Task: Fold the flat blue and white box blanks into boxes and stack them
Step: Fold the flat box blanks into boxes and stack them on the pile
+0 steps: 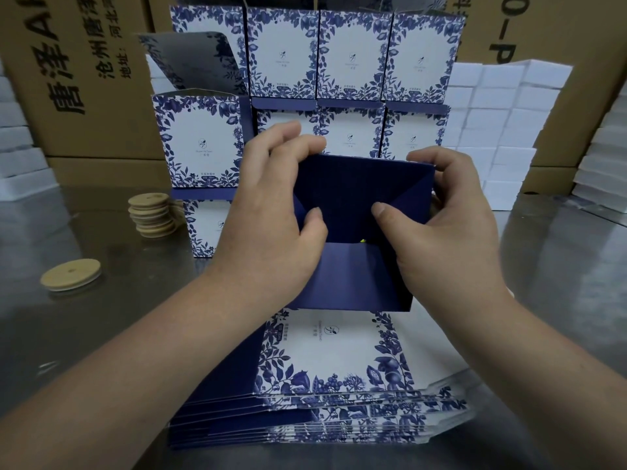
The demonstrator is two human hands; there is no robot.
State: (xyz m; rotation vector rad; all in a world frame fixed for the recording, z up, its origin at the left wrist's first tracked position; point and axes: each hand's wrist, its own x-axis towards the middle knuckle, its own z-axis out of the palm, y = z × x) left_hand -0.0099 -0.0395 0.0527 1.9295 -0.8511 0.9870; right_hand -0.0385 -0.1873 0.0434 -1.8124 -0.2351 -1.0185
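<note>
- At the centre of the frame, a half-formed navy blue card box (353,198) is held above the shiny metal table (101,334).
- The left hand (271,212) and right hand (444,228) both grip it, one each side: fingers hooked over its top edge, thumbs pressing the end flaps inward.
- The step looks like closing the bottom; next, the lower flap needs tucking in firmly.
- The pile of flat blue and white floral box blanks (339,361) waits lower centre; finished blue and white floral boxes (353,56) stand stacked upper centre.
</note>
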